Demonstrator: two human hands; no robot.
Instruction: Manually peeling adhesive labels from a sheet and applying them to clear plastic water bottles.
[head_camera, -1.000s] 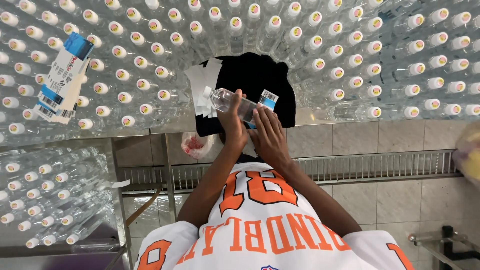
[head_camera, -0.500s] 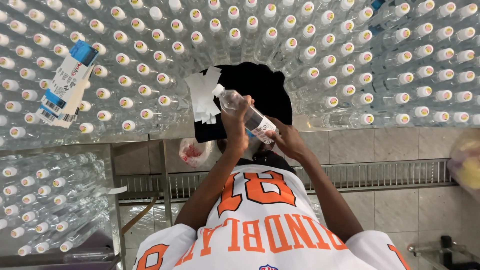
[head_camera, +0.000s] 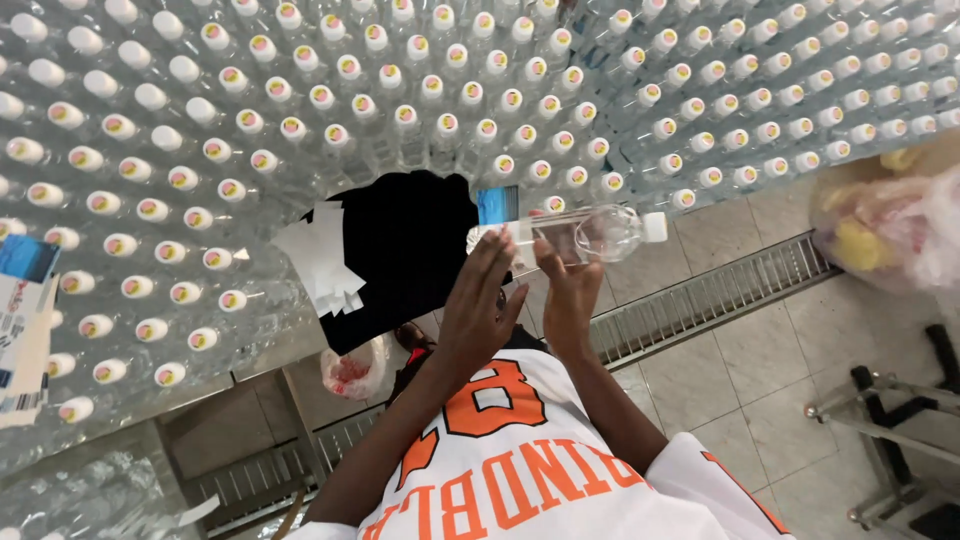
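A clear plastic bottle (head_camera: 585, 233) with a white cap lies sideways in front of me, cap pointing right. A blue-and-white label (head_camera: 497, 205) sticks up at its base end. My right hand (head_camera: 568, 295) grips the bottle from below, thumb against its side. My left hand (head_camera: 482, 300) has its fingers spread, and the fingertips touch the bottle's base end by the label. Both hands are over a black cloth (head_camera: 400, 245) and the tiled floor.
Rows of upright clear bottles (head_camera: 300, 110) with white caps fill the top and left. White paper strips (head_camera: 320, 258) lie on the black cloth. Blue-and-white labels (head_camera: 20, 320) sit at the left edge. A floor grate (head_camera: 700, 290), a plastic bag (head_camera: 890, 220) and a metal frame (head_camera: 890, 430) are on the right.
The bottle has been turned so that its cap points right instead of left. My left hand has opened its fingers; my right hand now holds the bottle. The view has swung right.
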